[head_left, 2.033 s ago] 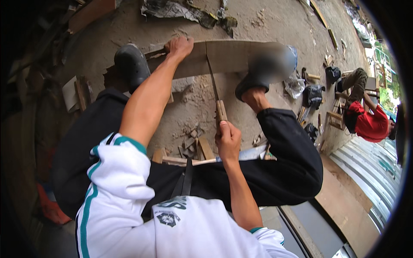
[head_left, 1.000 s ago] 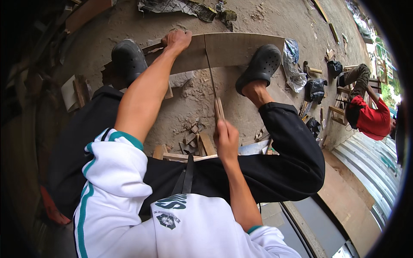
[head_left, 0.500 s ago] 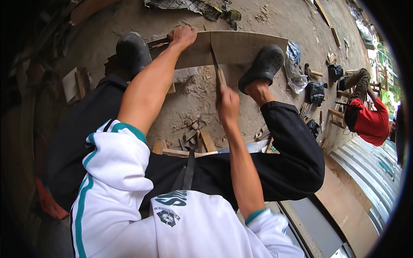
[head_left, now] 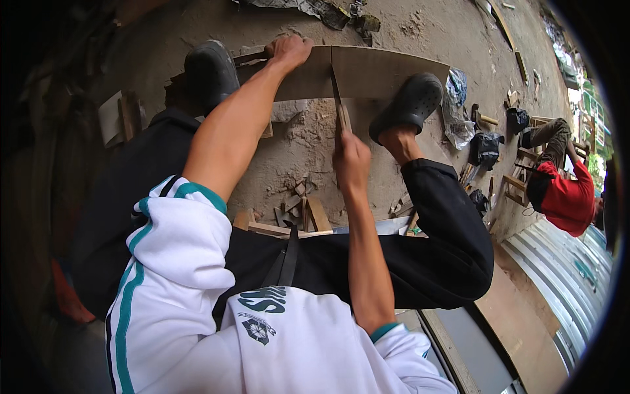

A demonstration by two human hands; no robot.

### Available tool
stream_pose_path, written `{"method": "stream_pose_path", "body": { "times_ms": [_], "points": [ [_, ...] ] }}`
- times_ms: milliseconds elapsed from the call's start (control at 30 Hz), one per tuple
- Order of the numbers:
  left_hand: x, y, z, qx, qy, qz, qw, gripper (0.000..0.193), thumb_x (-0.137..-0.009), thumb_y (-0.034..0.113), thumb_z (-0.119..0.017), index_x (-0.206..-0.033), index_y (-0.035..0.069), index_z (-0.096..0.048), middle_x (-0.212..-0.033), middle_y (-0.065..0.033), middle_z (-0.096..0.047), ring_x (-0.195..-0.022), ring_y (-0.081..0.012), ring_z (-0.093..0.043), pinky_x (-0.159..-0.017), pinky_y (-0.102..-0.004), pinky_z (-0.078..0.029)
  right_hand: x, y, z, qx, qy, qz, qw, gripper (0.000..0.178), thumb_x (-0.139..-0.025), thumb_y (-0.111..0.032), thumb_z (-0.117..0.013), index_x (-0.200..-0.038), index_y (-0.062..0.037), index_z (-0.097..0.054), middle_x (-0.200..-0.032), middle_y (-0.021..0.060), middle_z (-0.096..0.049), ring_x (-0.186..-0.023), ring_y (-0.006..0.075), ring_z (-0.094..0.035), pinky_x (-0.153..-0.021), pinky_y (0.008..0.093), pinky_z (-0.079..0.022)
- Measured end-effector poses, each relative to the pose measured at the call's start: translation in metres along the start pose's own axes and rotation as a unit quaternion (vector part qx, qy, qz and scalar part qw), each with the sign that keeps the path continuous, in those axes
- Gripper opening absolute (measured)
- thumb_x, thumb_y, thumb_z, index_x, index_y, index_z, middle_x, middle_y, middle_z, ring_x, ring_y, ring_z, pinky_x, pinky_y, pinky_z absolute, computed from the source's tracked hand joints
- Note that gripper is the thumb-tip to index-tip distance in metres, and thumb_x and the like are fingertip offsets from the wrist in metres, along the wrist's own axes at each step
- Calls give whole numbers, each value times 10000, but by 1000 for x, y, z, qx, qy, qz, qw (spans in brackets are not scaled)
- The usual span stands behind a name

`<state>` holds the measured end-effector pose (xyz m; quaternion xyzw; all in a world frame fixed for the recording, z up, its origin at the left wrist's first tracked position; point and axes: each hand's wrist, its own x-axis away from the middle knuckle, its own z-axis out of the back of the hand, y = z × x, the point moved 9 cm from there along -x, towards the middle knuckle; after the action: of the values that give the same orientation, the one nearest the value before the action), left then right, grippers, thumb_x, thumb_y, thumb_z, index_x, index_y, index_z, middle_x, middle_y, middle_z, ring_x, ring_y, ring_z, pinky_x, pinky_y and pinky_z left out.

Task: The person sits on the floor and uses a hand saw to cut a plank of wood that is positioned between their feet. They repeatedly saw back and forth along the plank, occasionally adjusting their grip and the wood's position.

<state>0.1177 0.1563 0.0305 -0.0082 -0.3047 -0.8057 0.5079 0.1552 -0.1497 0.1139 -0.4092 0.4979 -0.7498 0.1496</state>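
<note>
A thin, pale wooden board [head_left: 384, 71] lies crosswise in front of me, with a dark clog [head_left: 211, 75] at its left end and another clog [head_left: 417, 102] over its right end. My left hand [head_left: 289, 52] is closed on the board's far edge, left of a narrow straight cut. In my right hand [head_left: 352, 161] is the wooden handle of a handsaw [head_left: 336, 85]. Its dark blade crosses the board at the cut and points away from me. The blade's tip and teeth are too small to make out.
Wood scraps [head_left: 317, 213] and sawdust lie on the floor between my legs. A hammer [head_left: 486, 119], black plastic bags [head_left: 485, 150] and a crumpled plastic sheet [head_left: 457, 111] are at the right. Farther right, a person in red [head_left: 569, 197] sits near corrugated metal sheeting [head_left: 545, 262].
The whole scene sits slightly farther right in the picture. My left hand keeps its hold on the board, and the saw stays in the cut with my right hand round its handle.
</note>
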Motion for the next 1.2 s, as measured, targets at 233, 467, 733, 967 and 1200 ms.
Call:
{"method": "stream_pose_path", "body": {
  "times_ms": [233,467,733,967,1200],
  "points": [
    [-9,0,-2,11,36,-6,999,582,-892,461,-411,-995,-31,-705,-1036,-312,-651,-1043,-456,-611,-934,-567,-413,-10,3,4,11,-7,45,999,398,-980,-319,-472,-667,-75,-495,-553,-22,-424,-456,90,-387,-435,272,-289],
    [-4,-12,2,13,32,10,999,575,-895,458,-406,-999,-22,-705,-1066,-287,-655,-1055,-455,-606,-953,-564,-401,79,7,24,14,-6,11,1000,407,-984,-334,-473,-668,-79,-490,-552,-20,-427,-467,83,-393,-437,262,-293],
    [1,-2,-2,7,33,21,999,570,-894,459,-412,-1021,-15,-702,-1084,-300,-644,-1068,-453,-601,-966,-559,-392,-14,-3,-1,44,-4,49,998,425,-971,-280,-459,-641,-13,-477,-540,18,-440,-526,110,-409,-495,319,-332],
    [2,4,4,30,49,-15,998,584,-896,459,-418,-1000,-46,-692,-1011,-321,-650,-1011,-481,-614,-930,-583,-411,-21,-6,0,14,-12,62,998,420,-988,-318,-495,-638,-89,-454,-547,-36,-417,-464,63,-389,-431,240,-278],
    [-7,-20,-2,-27,24,40,999,602,-896,484,-378,-1070,1,-692,-1077,-300,-646,-1060,-465,-603,-948,-567,-413,95,11,32,-9,-49,-43,998,396,-997,-298,-480,-677,-65,-480,-564,-38,-414,-488,56,-366,-458,245,-276]
  ]
}}
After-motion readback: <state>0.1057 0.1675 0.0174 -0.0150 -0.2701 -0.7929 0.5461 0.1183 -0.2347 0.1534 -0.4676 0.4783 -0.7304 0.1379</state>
